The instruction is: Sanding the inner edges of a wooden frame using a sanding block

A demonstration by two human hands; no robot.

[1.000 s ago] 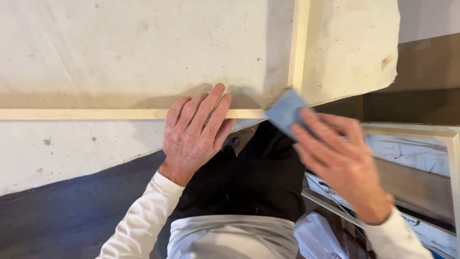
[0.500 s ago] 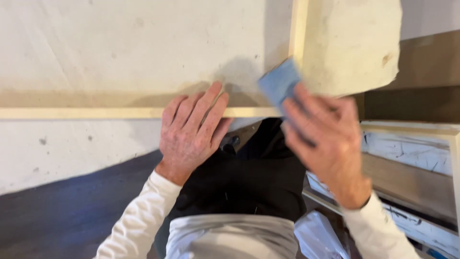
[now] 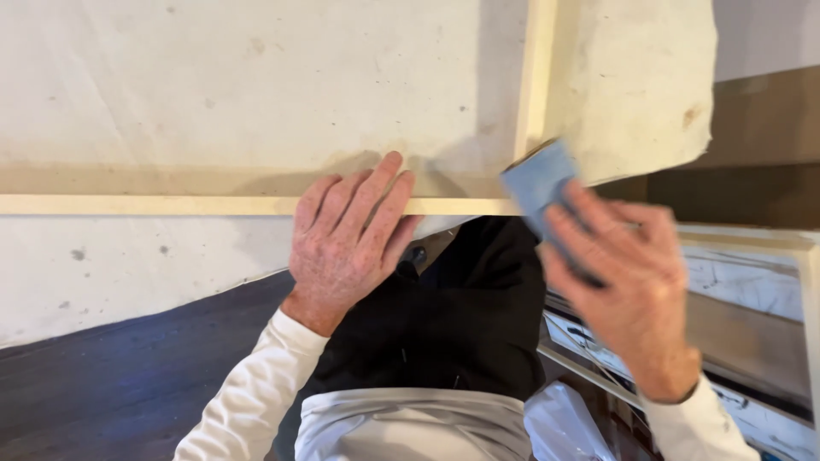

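Note:
A pale wooden frame [image 3: 171,205] lies on a stained cream cloth [image 3: 256,94], with a near rail running left to right and a side rail [image 3: 536,77] going away from me. My left hand [image 3: 350,243] rests flat on the near rail, fingers spread and pointing forward. My right hand [image 3: 628,290] grips a blue sanding block [image 3: 536,181] and presses it against the frame's near right corner. The hand is blurred. Both arms wear white sleeves.
The cream cloth hangs over a dark wood floor [image 3: 128,384] at lower left. Another framed panel [image 3: 752,282] with a white marbled face stands at the right. My black apron [image 3: 461,324] fills the lower middle.
My right hand has slid the blue block up and slightly left, from below the corner onto the frame's corner. The left hand has stayed on the rail.

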